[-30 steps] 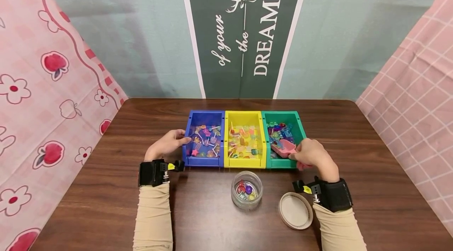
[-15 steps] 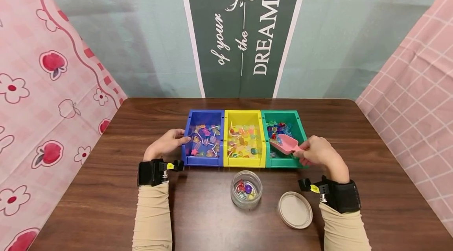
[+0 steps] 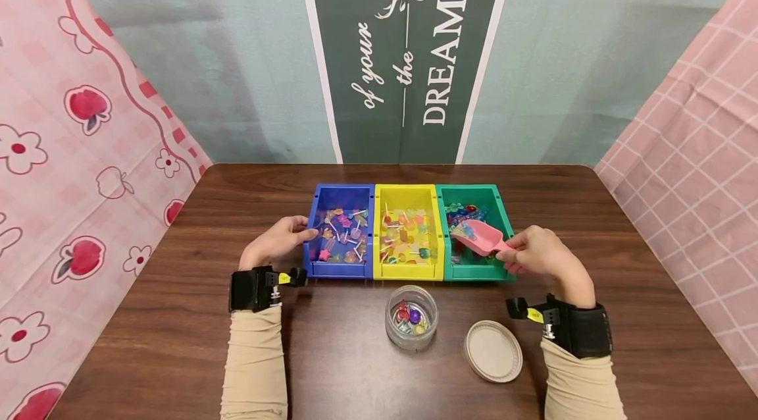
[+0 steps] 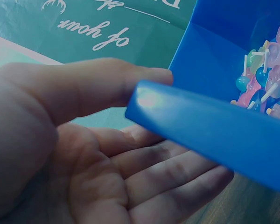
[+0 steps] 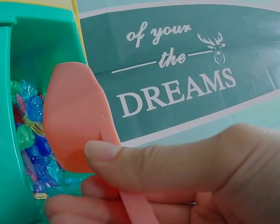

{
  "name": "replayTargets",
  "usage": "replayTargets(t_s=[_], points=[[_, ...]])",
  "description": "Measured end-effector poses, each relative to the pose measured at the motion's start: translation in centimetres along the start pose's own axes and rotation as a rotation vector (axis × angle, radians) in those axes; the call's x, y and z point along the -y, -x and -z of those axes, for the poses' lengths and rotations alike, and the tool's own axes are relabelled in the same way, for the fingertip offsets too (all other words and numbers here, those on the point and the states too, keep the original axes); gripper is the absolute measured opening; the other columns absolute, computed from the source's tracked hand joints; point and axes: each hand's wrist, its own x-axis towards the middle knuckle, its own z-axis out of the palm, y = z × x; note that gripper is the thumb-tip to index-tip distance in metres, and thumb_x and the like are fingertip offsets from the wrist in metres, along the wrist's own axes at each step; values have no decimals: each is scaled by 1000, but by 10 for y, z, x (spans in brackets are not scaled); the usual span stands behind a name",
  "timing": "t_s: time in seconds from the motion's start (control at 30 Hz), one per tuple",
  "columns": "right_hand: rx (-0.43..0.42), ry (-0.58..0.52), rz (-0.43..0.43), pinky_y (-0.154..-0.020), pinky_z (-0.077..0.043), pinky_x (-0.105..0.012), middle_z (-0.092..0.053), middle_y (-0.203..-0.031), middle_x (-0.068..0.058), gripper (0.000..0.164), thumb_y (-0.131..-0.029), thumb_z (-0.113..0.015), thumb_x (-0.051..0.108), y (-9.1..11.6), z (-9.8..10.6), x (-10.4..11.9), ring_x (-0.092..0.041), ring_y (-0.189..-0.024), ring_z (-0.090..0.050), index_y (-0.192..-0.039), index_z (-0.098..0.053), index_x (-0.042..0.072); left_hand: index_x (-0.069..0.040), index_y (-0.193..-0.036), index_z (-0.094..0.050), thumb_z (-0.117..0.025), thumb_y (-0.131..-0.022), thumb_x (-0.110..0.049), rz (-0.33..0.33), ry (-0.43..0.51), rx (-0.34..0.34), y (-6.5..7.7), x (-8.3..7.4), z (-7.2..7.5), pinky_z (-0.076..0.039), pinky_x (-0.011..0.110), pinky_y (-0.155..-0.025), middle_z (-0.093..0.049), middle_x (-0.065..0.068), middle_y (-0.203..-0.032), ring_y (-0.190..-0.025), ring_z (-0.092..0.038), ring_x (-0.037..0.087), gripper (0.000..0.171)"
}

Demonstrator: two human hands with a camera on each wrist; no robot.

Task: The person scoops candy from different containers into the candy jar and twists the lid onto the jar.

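Note:
My right hand (image 3: 535,250) grips the handle of a pink scoop (image 3: 485,237) and holds it over the green bin (image 3: 500,209). Clear and bluish plastic charms lie in the scoop's mouth in the head view; from the right wrist only its smooth underside (image 5: 79,116) shows. Colourful charms (image 5: 35,140) fill the bottom of the green bin. At the far left, my left hand (image 3: 281,239) pinches the side wall of the blue bin (image 3: 340,270), thumb on the inner side and fingers outside. Lollipop-shaped charms (image 4: 266,70) lie in that bin.
A yellow bin (image 3: 411,272) with more charms stands between the blue and green ones. In front is a clear jar (image 3: 432,328) with several charms inside. A round lid (image 3: 493,351) lies right of it on the wooden table (image 3: 355,374). Curtains hang behind and at both sides.
The scoop has come up out of the charms in the green bin, with some charms in it. My right hand has shifted slightly right. The left hand stays at the blue bin.

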Motion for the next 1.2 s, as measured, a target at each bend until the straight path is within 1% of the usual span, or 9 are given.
replayTargets(t_s=[0.2,0.27,0.37,0.5,0.67,0.9,1.0,1.1,1.2], points=[[-5,13,22,-58,-60,-36,-71,-67,-13,24,-85,-66,13,2,2,2,-23,-62,-66,-91,-70,-10,12,-116,-53,-46,-98,-14,7,-11,-7,-1,-1,0,-45,36,-81,-65,28,-102,-82,-55,15,33],[-8,24,45,-56,-58,-34,-71,-66,-13,23,-85,-66,12,4,4,2,-24,-61,-66,-90,-70,-10,11,-115,-54,-46,-98,-15,9,-11,-8,-1,-1,-1,-46,38,-82,-65,28,-101,-82,-56,15,32],[-12,33,65,-55,-55,-31,-71,-65,-12,21,-85,-66,12,6,5,2,-24,-62,-66,-90,-71,-9,11,-114,-54,-46,-98,-15,7,-4,-11,-2,-1,-1,-47,43,-85,-65,29,-101,-84,-58,20,31],[-18,25,75,-56,-56,-31,-71,-67,-12,19,-85,-65,9,8,7,1,-24,-63,-67,-91,-70,-9,12,-115,-53,-46,-98,-14,-3,-3,-12,-2,0,0,-47,50,-89,-65,30,-101,-88,-60,26,32],[-20,13,107,-56,-54,-32,-72,-70,-14,18,-86,-64,7,11,10,0,-22,-63,-67,-92,-70,-9,12,-117,-52,-46,-98,-15,8,-11,-17,0,-1,-1,-46,54,-94,-64,31,-106,-96,-60,33,34],[-41,-5,192,-57,-59,-32,-70,-70,-13,16,-84,-64,2,19,15,-2,-12,-58,-62,-92,-69,-11,13,-122,-51,-45,-99,-16,16,-28,-21,-1,-2,-1,-46,53,-95,-63,30,-109,-99,-58,33,37],[-49,-2,200,-54,-54,-27,-69,-67,-10,13,-83,-66,2,23,18,-2,-9,-56,-60,-89,-70,-8,13,-123,-50,-45,-99,-16,15,-16,-15,-2,-1,-1,-45,55,-97,-62,30,-111,-102,-58,35,38],[-39,2,205,-52,-50,-25,-69,-67,-10,15,-83,-67,7,26,19,-1,-7,-57,-58,-90,-70,-7,13,-122,-50,-44,-99,-16,17,-3,-11,-2,0,-1,-44,55,-97,-62,31,-110,-101,-57,35,37],[-21,0,232,-52,-50,-25,-70,-69,-10,18,-84,-68,10,28,20,0,-5,-58,-59,-92,-70,-6,12,-121,-50,-44,-99,-16,26,2,-12,-2,0,-1,-45,55,-96,-62,30,-108,-99,-58,35,36]])
